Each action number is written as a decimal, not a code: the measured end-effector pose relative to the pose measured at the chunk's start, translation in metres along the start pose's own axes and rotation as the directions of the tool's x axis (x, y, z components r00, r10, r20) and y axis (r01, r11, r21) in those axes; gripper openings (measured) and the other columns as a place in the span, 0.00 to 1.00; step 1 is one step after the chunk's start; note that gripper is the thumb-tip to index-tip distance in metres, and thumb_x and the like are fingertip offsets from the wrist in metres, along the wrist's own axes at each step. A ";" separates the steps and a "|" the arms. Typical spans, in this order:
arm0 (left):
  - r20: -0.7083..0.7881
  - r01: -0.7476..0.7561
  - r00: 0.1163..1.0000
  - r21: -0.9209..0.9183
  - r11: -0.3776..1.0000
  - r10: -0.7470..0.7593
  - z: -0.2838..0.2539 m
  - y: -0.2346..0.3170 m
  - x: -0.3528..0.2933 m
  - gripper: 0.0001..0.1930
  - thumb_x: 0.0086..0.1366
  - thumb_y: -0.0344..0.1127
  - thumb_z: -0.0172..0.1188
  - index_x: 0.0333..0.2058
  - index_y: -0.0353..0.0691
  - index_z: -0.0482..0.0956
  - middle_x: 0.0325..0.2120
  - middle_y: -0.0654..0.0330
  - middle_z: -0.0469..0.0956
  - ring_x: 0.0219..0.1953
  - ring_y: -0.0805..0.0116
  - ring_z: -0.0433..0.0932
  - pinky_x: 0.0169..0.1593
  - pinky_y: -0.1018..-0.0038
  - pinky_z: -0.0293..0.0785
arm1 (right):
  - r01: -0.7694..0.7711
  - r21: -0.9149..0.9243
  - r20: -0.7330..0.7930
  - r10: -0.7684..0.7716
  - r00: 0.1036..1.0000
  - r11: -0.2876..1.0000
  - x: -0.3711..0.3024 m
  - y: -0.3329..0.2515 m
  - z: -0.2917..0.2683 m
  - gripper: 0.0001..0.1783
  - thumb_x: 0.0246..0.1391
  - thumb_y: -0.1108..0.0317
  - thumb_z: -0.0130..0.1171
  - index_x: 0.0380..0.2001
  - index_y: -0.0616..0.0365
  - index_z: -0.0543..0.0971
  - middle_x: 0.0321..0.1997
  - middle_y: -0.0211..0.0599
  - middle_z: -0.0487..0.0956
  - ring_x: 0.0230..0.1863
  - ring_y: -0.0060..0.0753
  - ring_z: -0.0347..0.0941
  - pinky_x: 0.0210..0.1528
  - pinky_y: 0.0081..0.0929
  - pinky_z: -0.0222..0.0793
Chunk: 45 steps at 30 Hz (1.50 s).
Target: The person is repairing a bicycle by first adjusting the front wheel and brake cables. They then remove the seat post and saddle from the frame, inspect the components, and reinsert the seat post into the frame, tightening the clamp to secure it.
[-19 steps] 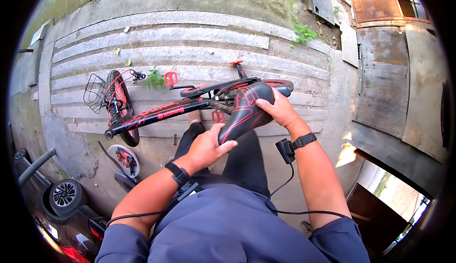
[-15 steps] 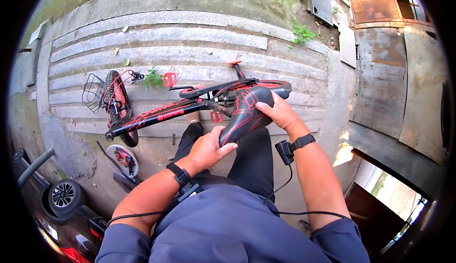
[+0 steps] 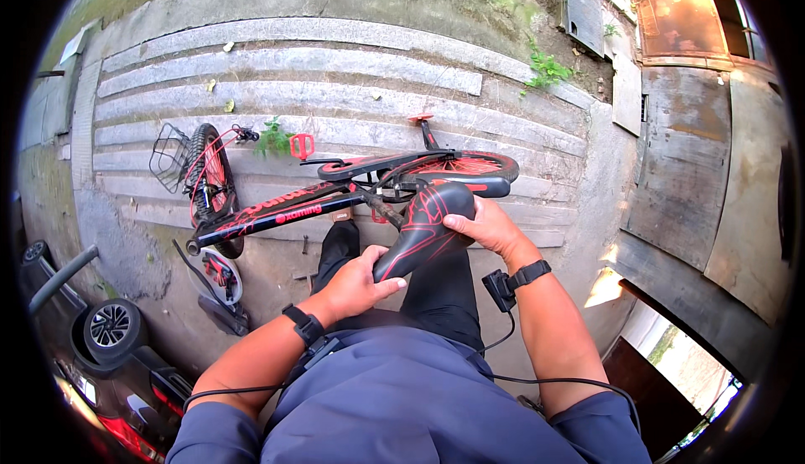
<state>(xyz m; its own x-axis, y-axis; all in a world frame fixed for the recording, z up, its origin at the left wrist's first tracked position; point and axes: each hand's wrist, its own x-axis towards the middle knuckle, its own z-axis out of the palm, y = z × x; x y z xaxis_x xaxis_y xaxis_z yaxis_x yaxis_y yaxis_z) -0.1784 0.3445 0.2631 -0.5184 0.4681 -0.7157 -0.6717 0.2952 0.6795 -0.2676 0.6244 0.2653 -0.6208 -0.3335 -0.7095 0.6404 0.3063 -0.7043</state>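
A black bicycle saddle (image 3: 423,233) with thin red lines is held between my two hands in front of my body. Around its narrow nose closes my left hand (image 3: 359,284), thumb on top. The right hand (image 3: 495,231) grips the wide rear edge, its thumb on the upper face and its fingers hidden beneath. Just beyond lies a black bicycle frame (image 3: 293,214) with red markings, partly covered by the saddle. Its spoked rear wheel (image 3: 482,165) shows behind the saddle, and a red pedal (image 3: 302,146) sticks up near the chain guard.
At the left are the front wheel (image 3: 208,181) and a wire basket (image 3: 170,158). A pale tub (image 3: 237,285) of red and black tools stands nearer me. A dark car (image 3: 126,380) is at lower left. Stone strips (image 3: 293,93) run across the ground; wooden panels (image 3: 683,162) stand right.
Both hands have brought the saddle slightly toward me and to the left, still gripping it. The bicycle lies as before, and my view has shifted a little.
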 end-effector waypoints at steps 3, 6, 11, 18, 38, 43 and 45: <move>0.042 0.067 0.997 -0.062 0.996 -0.064 -0.001 0.014 0.003 0.27 0.62 0.44 0.71 0.52 0.34 0.71 0.30 0.58 0.81 0.30 0.72 0.81 0.37 0.71 0.78 | -0.049 0.030 0.026 0.049 0.998 0.998 0.000 -0.001 -0.002 0.27 0.55 0.56 0.71 0.52 0.62 0.79 0.48 0.32 0.82 0.49 0.23 0.74 0.56 0.27 0.70; 0.038 0.041 0.998 -0.012 0.999 -0.041 0.001 0.004 0.006 0.27 0.61 0.45 0.71 0.50 0.34 0.72 0.30 0.57 0.81 0.30 0.72 0.81 0.37 0.71 0.78 | -0.076 0.062 0.001 0.076 0.997 0.995 -0.003 -0.001 0.003 0.27 0.55 0.56 0.72 0.51 0.63 0.79 0.47 0.32 0.82 0.48 0.21 0.75 0.54 0.26 0.71; -0.030 0.015 0.999 0.122 0.992 -0.011 -0.003 0.010 0.003 0.30 0.59 0.51 0.71 0.48 0.31 0.75 0.32 0.45 0.81 0.35 0.53 0.83 0.41 0.65 0.77 | -0.097 0.114 -0.065 0.105 0.992 0.989 -0.007 0.001 0.014 0.26 0.55 0.55 0.71 0.49 0.63 0.79 0.45 0.32 0.82 0.45 0.21 0.75 0.51 0.25 0.72; 0.018 -0.010 1.000 0.321 0.947 0.005 -0.025 0.036 0.009 0.33 0.57 0.55 0.71 0.50 0.32 0.77 0.36 0.43 0.82 0.40 0.47 0.83 0.45 0.61 0.77 | -0.131 0.119 -0.204 0.153 0.967 0.984 -0.025 0.037 0.016 0.29 0.58 0.47 0.66 0.49 0.61 0.80 0.45 0.32 0.82 0.45 0.23 0.75 0.49 0.26 0.71; 0.136 0.195 0.978 -0.349 0.917 -0.156 0.012 -0.008 -0.004 0.27 0.65 0.44 0.69 0.55 0.35 0.68 0.35 0.62 0.77 0.33 0.77 0.75 0.39 0.76 0.75 | 0.030 -0.317 -0.051 -0.049 0.998 0.948 -0.005 -0.018 0.011 0.23 0.54 0.50 0.70 0.40 0.60 0.84 0.33 0.36 0.85 0.34 0.25 0.78 0.40 0.29 0.74; -0.030 0.011 1.000 0.119 0.993 -0.007 -0.010 0.015 0.000 0.27 0.61 0.48 0.70 0.49 0.32 0.75 0.34 0.47 0.80 0.37 0.56 0.81 0.44 0.64 0.76 | -0.058 -0.122 -0.214 0.031 0.976 0.991 -0.022 0.027 0.017 0.27 0.57 0.44 0.65 0.41 0.60 0.83 0.33 0.38 0.84 0.35 0.29 0.78 0.42 0.31 0.73; 0.048 -0.017 0.999 0.329 0.944 0.002 -0.029 0.040 0.011 0.30 0.60 0.51 0.70 0.50 0.32 0.75 0.35 0.43 0.81 0.39 0.45 0.81 0.45 0.59 0.76 | -0.099 -0.108 -0.313 0.061 0.948 0.989 -0.038 0.058 0.017 0.29 0.58 0.41 0.63 0.43 0.60 0.83 0.33 0.38 0.84 0.36 0.29 0.78 0.43 0.32 0.73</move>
<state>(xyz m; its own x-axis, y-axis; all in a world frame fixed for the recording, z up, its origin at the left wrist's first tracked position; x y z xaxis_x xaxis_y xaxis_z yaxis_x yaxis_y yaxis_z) -0.2265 0.3373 0.2771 -0.4939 0.5077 -0.7059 -0.4512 0.5444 0.7072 -0.1989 0.6396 0.2514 -0.6911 -0.0182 -0.7225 0.6460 0.4327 -0.6288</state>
